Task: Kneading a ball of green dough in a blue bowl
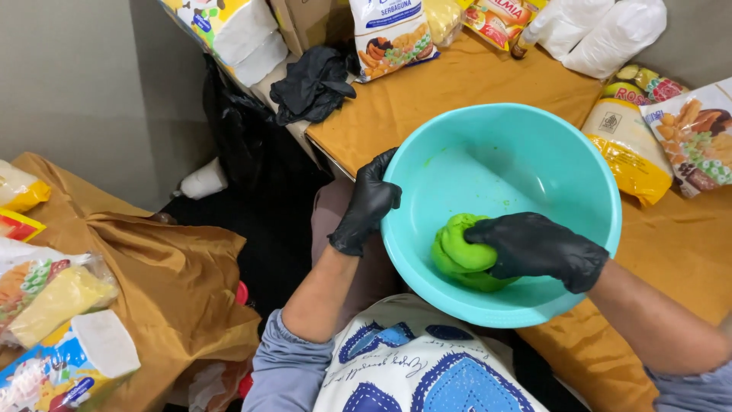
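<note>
Far left: packets (53, 297) on a brown cloth (175, 267). Not in play.

Left hand (366, 206), black glove, clamps the bowl (549, 152) at its left rim: fingers curled over the edge, thumb side outside. Closed grip on the rim. The bowl is tilted toward the person, its near edge hanging off the table (457, 84) over the lap.

Dough (457, 248): green lump sitting low in the bowl against the near wall. Small green smears higher up the inside wall.

Right hand (537, 248), gloved, lies on top of the dough's right side, fingers bent down around it, pressing and gripping. The palm side is hidden, so I can't tell how deep the fingers sink.

To do this well, my read:
- keep the left grip firm; the tilted bowl is only partly supported and could slide off the edge
- push with the heel of the hand, fold, turn, repeat
- work the lump against the wall to pick up those smears
- glove looks clean, so sticking seems low

Right side: more food packets (690, 133) and a yellow pouch (625, 149) just beside the bowl. Keep the elbow clear of them.
</note>
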